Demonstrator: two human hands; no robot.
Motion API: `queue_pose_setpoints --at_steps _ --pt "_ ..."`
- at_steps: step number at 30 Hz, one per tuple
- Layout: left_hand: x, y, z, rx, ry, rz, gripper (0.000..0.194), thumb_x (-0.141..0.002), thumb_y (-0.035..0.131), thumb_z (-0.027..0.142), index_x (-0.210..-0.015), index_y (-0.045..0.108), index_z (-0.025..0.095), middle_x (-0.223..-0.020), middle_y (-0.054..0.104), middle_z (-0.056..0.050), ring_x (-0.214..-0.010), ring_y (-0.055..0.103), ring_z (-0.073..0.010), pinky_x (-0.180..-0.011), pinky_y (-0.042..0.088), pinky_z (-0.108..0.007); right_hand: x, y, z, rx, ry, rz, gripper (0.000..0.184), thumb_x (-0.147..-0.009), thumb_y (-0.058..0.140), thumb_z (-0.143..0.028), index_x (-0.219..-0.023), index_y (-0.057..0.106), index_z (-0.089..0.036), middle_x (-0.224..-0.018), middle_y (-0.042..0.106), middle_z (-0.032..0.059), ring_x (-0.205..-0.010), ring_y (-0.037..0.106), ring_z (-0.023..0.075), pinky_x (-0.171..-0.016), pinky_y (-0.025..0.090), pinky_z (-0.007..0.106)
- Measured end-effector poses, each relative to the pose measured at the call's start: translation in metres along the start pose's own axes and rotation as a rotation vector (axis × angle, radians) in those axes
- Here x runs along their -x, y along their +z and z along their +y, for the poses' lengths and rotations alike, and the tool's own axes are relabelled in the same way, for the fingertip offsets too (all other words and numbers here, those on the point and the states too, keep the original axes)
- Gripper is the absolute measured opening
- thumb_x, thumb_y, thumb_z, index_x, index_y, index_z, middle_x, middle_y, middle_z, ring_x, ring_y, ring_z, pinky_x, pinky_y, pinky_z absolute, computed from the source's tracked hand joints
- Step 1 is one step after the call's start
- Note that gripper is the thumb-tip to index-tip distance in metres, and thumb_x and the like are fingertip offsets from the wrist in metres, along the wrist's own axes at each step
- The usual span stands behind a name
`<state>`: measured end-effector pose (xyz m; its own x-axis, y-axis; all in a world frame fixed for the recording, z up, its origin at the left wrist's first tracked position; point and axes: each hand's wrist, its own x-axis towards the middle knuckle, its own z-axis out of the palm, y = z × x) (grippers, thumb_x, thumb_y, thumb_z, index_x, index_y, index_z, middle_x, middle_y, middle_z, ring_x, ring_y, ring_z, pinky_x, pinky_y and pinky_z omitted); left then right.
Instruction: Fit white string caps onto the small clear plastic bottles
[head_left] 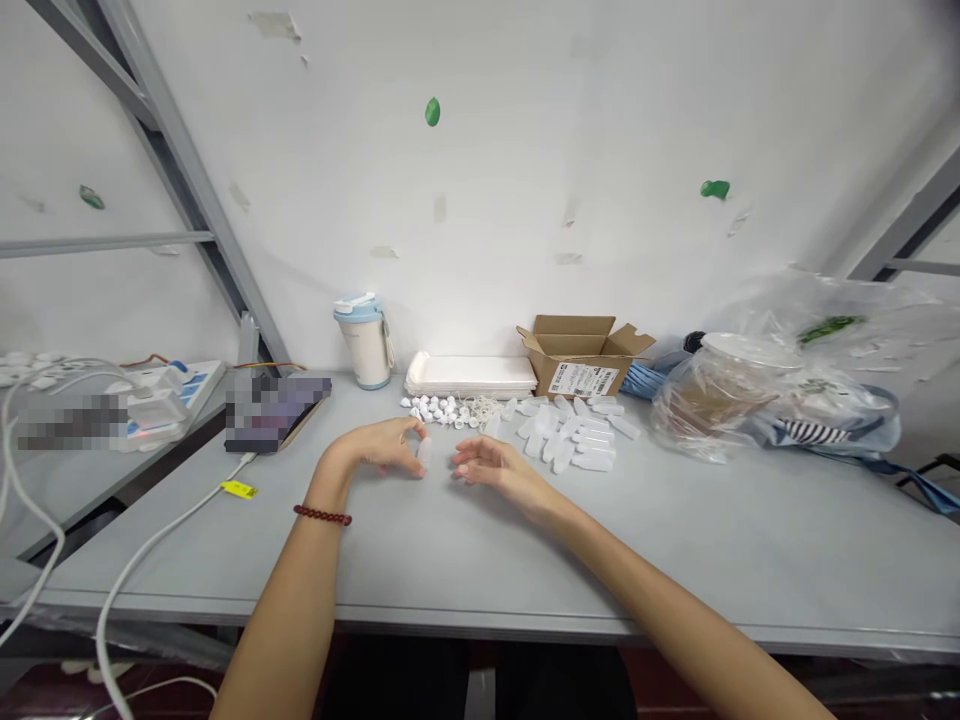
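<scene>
Head, left hand (391, 446) pinching piece (425, 453), right (501, 468) open

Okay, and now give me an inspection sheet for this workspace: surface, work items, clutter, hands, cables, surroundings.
Surface: grey table; no spill seen.
Work items: small white caps, pale strings and loose translucent pieces, in front of a white stack and an open cardboard box.
Clutter: lidded cup near the wall; plastic-wrapped container at the right; dark flat object at the left, partly blurred.
Hands: left hand pinches a translucent piece; right hand beside it, loosely curled, nothing seen in it.
Cables: white cable with a yellow tag reaches the dark object.
Surroundings: white wall with tape scraps; nobody else seen.
</scene>
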<state>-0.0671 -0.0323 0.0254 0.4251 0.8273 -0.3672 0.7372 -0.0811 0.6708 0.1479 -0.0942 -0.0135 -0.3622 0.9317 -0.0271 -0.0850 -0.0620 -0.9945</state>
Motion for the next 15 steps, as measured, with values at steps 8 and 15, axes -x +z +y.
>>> queue_pose_setpoints --at_steps 8,15 --pt "0.004 0.001 0.004 0.031 -0.083 0.018 0.055 -0.045 0.068 0.023 -0.097 0.051 0.021 -0.054 0.047 0.009 -0.059 0.056 -0.0193 -0.044 0.046 -0.026 0.0 0.0 -0.003 0.009 -0.006 0.006 0.03 -0.067 0.072 -0.026 -0.094 0.06 -0.016 -0.095 0.066 0.0054 -0.081 0.063 0.0155 -0.076 0.045 0.032" --pt "0.013 -0.001 0.015 -0.099 -0.211 0.043 0.064 -0.05 0.061 0.019 -0.112 0.042 0.018 -0.065 0.05 0.005 -0.073 0.058 -0.0227 -0.048 0.049 -0.026 -0.001 -0.002 -0.004 0.016 0.018 0.036 0.03 -0.067 0.073 -0.026 -0.092 0.06 -0.016 -0.091 0.065 0.0042 -0.077 0.062 0.0141 -0.074 0.046 0.031"
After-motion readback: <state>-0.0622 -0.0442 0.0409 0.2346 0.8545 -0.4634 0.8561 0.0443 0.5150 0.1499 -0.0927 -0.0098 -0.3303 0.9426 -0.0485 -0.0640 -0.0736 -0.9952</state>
